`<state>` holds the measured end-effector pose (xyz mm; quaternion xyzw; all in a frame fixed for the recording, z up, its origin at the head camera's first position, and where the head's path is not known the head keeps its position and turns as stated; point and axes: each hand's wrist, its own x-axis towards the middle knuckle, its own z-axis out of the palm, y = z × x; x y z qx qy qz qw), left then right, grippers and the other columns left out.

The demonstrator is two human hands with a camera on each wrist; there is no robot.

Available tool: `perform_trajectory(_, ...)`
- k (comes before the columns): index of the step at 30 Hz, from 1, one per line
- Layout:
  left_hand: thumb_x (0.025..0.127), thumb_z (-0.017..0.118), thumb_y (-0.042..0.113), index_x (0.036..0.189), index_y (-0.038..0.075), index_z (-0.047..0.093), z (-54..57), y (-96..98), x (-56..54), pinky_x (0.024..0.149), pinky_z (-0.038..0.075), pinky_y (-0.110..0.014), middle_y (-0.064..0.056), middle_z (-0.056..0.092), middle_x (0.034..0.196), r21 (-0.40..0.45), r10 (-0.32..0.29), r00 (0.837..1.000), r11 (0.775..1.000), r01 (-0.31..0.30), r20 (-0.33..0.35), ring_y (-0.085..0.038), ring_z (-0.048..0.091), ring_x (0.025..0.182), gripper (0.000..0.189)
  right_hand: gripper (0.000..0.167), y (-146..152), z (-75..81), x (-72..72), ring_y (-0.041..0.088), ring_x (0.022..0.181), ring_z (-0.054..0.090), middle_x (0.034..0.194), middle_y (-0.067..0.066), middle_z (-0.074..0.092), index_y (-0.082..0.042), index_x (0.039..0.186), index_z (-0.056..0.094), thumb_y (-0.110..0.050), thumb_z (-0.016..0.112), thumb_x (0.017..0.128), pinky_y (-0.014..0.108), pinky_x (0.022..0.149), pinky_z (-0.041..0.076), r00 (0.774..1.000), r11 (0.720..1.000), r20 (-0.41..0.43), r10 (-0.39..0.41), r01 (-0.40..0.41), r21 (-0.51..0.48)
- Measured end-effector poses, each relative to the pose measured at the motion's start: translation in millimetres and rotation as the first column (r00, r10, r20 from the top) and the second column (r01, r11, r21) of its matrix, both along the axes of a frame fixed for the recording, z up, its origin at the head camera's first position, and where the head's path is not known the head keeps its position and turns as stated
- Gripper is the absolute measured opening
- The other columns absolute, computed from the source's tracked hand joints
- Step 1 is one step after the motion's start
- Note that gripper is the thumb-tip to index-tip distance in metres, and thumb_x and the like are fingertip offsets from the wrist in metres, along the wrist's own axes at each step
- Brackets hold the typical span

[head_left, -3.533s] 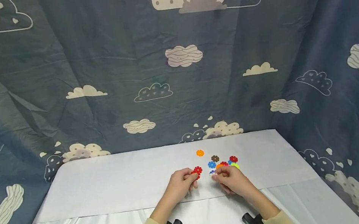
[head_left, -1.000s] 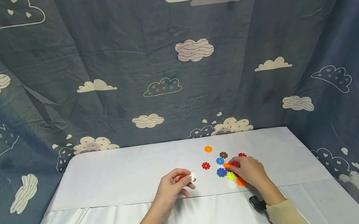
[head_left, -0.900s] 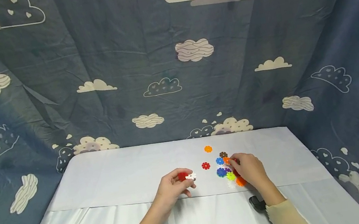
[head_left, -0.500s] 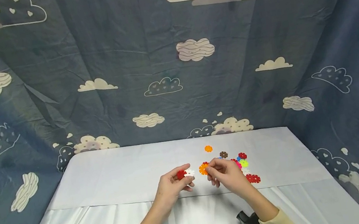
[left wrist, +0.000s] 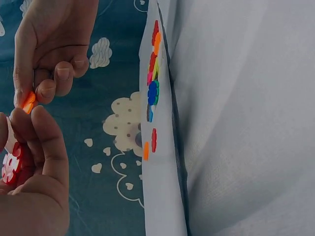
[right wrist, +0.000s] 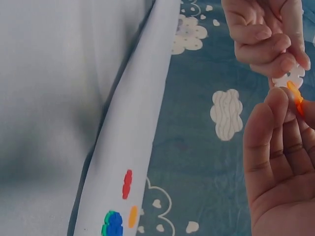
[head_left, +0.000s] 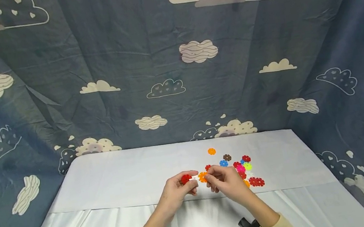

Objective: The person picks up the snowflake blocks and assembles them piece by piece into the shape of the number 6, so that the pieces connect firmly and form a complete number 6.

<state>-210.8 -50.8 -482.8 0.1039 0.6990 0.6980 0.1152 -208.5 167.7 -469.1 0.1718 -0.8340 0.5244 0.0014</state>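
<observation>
My left hand (head_left: 175,192) pinches a red flower-shaped plastic disc (head_left: 186,179) between thumb and fingers. A white flower-shaped disc (right wrist: 296,73) extends from the same grip, beside the red one. Facing it, my right hand (head_left: 228,182) pinches an orange flower-shaped disc (head_left: 202,177) with thumb and index finger. In the right wrist view the orange disc meets the white disc's edge; whether they interlock I cannot tell. Both hands are above the white table. A loose red disc (head_left: 208,167) lies behind the right fingertips, partly covered.
Right of the hands lie several discs, among them pink (head_left: 240,168), lime (head_left: 247,166) and a red cluster (head_left: 256,181). Blue (head_left: 223,163), brown (head_left: 227,157) and orange (head_left: 211,151) discs lie farther back. The white table (head_left: 125,179) ends at a cloud-patterned curtain (head_left: 119,68).
From the pile at the right, my right hand has brought the orange disc leftward to the white disc. My left hand stays nearly in place, holding the red and white discs.
</observation>
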Motion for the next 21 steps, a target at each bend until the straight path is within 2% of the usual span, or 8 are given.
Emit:
perform_trajectory(6, 0.105, 0.069, 0.021, 0.137, 0.002, 0.064, -0.5, -0.8, -0.1, 0.073, 0.059, -0.024, -0.003, 0.071, 0.091, -0.024, -0.065, 0.998, 0.998, 0.065, 0.01, -0.011, 0.064, 0.076, 0.038, 0.012, -2.7, -2.1, 0.1, 0.01, 0.061, 0.063, 0.08, 0.014, 0.073, -0.01, 0.095, 0.071, -0.019, 0.072, 0.103, 0.024, 0.062, 0.06, 1.0, 1.0, -0.026, 0.01, -0.009, 0.017)
perform_trajectory(10, 0.108, 0.063, 0.025, 0.132, 0.0, 0.059, -2.8, -1.3, 0.6, 0.068, 0.052, -0.02, -0.001, 0.064, 0.086, -0.066, -0.123, 0.992, 0.99, 0.124, 0.006, -0.012, 0.056, 0.073, 0.035, 0.012, -4.2, -4.2, 1.0, 0.008, 0.061, 0.062, 0.08, 0.018, 0.071, -0.009, 0.094, 0.07, -0.016, 0.071, 0.103, 0.023, 0.062, 0.06, 1.0, 1.0, -0.016, 0.018, -0.018, 0.022)
perform_trajectory(16, 0.109, 0.062, 0.028, 0.127, 0.001, 0.059, -6.7, -1.5, 2.6, 0.065, 0.044, -0.021, 0.0, 0.055, 0.08, -0.13, -0.143, 0.99, 0.982, 0.14, -0.011, -0.013, 0.049, 0.073, 0.032, 0.012, -6.5, -6.7, 0.3, 0.007, 0.06, 0.061, 0.074, 0.004, 0.067, -0.01, 0.093, 0.071, -0.017, 0.07, 0.104, 0.023, 0.06, 0.058, 1.0, 0.996, 0.006, 0.025, -0.025, 0.091)
perform_trajectory(17, 0.109, 0.062, 0.029, 0.127, 0.002, 0.059, -6.5, -1.7, 2.6, 0.066, 0.044, -0.021, 0.0, 0.056, 0.081, -0.145, -0.142, 0.99, 0.98, 0.139, -0.01, -0.013, 0.049, 0.073, 0.032, 0.012, -6.8, -7.3, -0.1, 0.007, 0.06, 0.061, 0.074, 0.002, 0.067, -0.011, 0.093, 0.07, -0.017, 0.07, 0.104, 0.023, 0.06, 0.058, 1.0, 0.995, 0.014, 0.021, -0.022, 0.101)
perform_trajectory(21, 0.108, 0.064, 0.031, 0.129, 0.005, 0.061, -5.8, -4.4, 0.5, 0.069, 0.049, -0.025, -0.004, 0.068, 0.087, -0.18, -0.159, 0.987, 0.971, 0.156, -0.004, -0.015, 0.058, 0.076, 0.034, 0.013, -7.6, -10.3, -1.8, 0.008, 0.061, 0.061, 0.076, 0.005, 0.068, -0.01, 0.094, 0.07, -0.017, 0.068, 0.105, 0.023, 0.061, 0.058, 0.999, 0.993, 0.04, 0.011, -0.015, 0.116)
